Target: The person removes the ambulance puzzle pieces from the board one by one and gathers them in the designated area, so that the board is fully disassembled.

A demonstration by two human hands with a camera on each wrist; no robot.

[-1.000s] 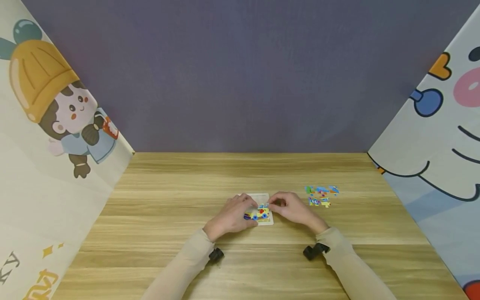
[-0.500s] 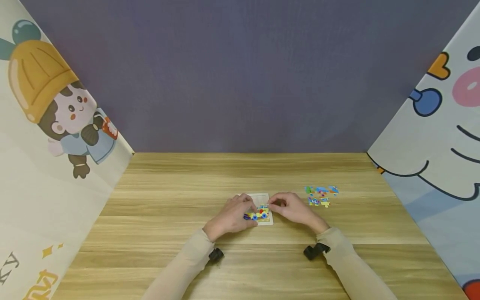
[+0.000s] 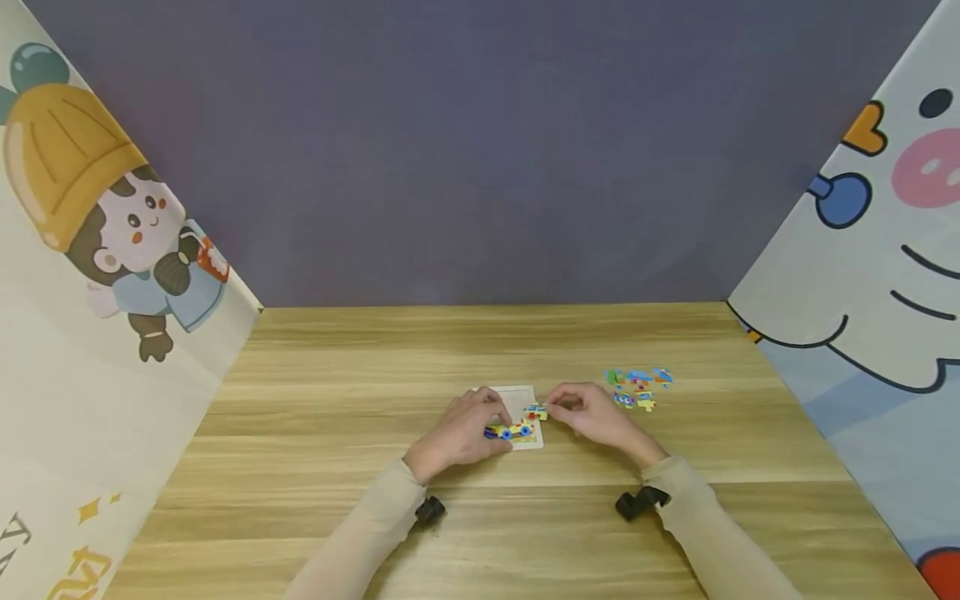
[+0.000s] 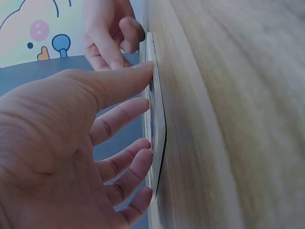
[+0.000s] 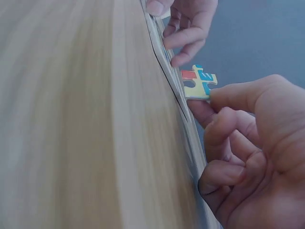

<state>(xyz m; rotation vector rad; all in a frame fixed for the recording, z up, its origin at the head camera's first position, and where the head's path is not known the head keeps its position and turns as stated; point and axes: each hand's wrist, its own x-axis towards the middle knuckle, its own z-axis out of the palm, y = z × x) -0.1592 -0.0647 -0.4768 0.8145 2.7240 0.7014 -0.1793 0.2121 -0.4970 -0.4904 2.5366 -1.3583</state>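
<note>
A jigsaw piece, yellow with red and blue print, is pinched between thumb and forefinger of my right hand; its other fingers curl inward. In the head view this piece overlaps the right edge of a pale puzzle tray. My left hand rests on the tray's left part, thumb at the near edge and fingers spread over the top. Joined pieces showing a yellow vehicle with blue wheels lie along the tray's near side, partly hidden by the left hand.
Several loose jigsaw pieces lie in two rows on the wooden table, right of the tray and just beyond the right hand. A dark panel stands along the table's back edge, with printed panels at both sides.
My right hand has moved slightly right, drawing the pinched jigsaw piece away from the vehicle picture, whose upper part now shows a gap. The left hand stays on the tray. The head view has shifted slightly.
</note>
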